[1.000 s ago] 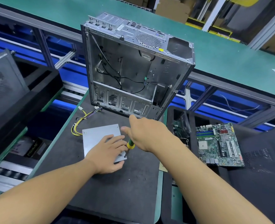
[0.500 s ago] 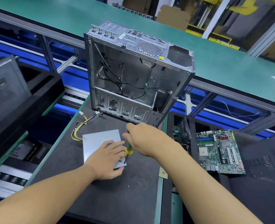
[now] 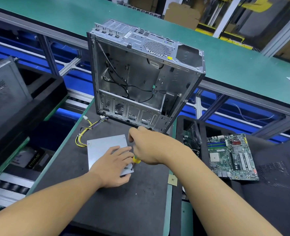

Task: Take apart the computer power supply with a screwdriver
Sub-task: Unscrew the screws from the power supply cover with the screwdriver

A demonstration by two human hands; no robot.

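the grey, box-shaped metal power supply (image 3: 105, 147) lay flat on the dark foam mat (image 3: 123, 201), just in front of the open silver computer case (image 3: 140, 79) that stood upright behind it. its bundle of yellow and black cables (image 3: 88, 129) trailed off from the far left corner. the left hand (image 3: 114, 165) lay on the near right part of the lid with the fingers straight and spread, pressing it down. the right hand (image 3: 151, 147) was curled round the handle of the screwdriver with the yellow collar (image 3: 136, 160), whose tip stood at the near right corner of the lid (the screw itself was too small to see). i judge the box to be stiff and rather heavy for its size, so it would not bend, but its smooth bare lid could slide or turn on the mat under the twisting force. a flat palm close to the screw seemed the right hold. the sheet edges are probably sharp, so for lifting it would be better to take the two long sides and not the cables. a green motherboard (image 3: 231, 157) lay well apart on the right.
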